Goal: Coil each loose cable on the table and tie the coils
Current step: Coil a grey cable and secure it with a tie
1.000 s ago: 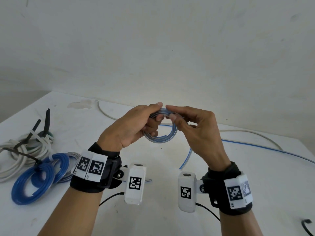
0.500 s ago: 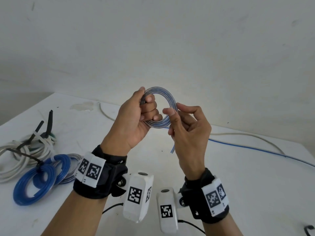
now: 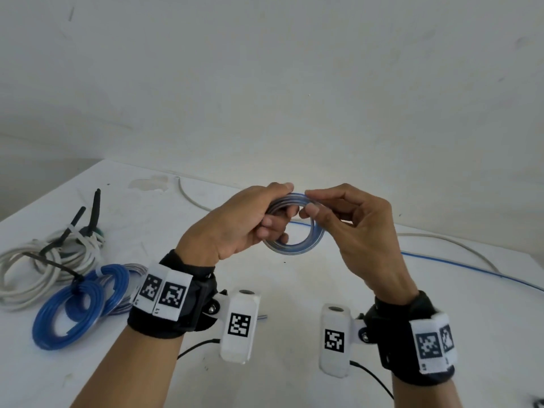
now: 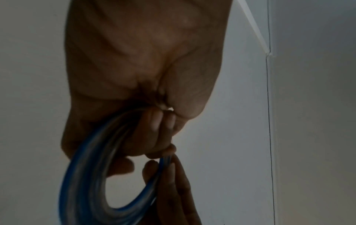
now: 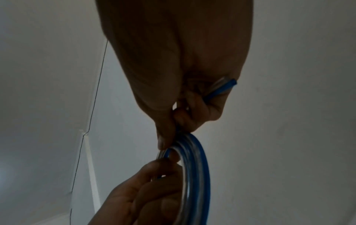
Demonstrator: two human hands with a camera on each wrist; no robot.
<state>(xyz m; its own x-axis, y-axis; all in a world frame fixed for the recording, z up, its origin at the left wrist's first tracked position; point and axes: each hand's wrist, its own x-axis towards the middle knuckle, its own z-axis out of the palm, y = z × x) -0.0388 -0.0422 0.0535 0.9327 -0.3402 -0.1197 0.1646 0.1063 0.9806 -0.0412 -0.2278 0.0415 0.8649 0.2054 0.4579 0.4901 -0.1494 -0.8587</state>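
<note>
Tied coils, two glossy blue plastic ones (image 3: 67, 307) and a thick white bundle (image 3: 32, 269), already lie at the white surface's (image 3: 294, 290) left. A thin blue cable (image 3: 471, 267) and a white one (image 3: 447, 242) still trail loose. Above the surface, the left hand (image 3: 235, 228) grips a small translucent blue-striped cable coil (image 3: 297, 245), fingers curled through it, while the right hand (image 3: 362, 231) pinches its top strand, apparently untied.

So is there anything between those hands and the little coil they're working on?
Nothing visible. The left hand already grips the coil with curled fingers, and the right hand pinches its top. It is held up above the table.
</note>
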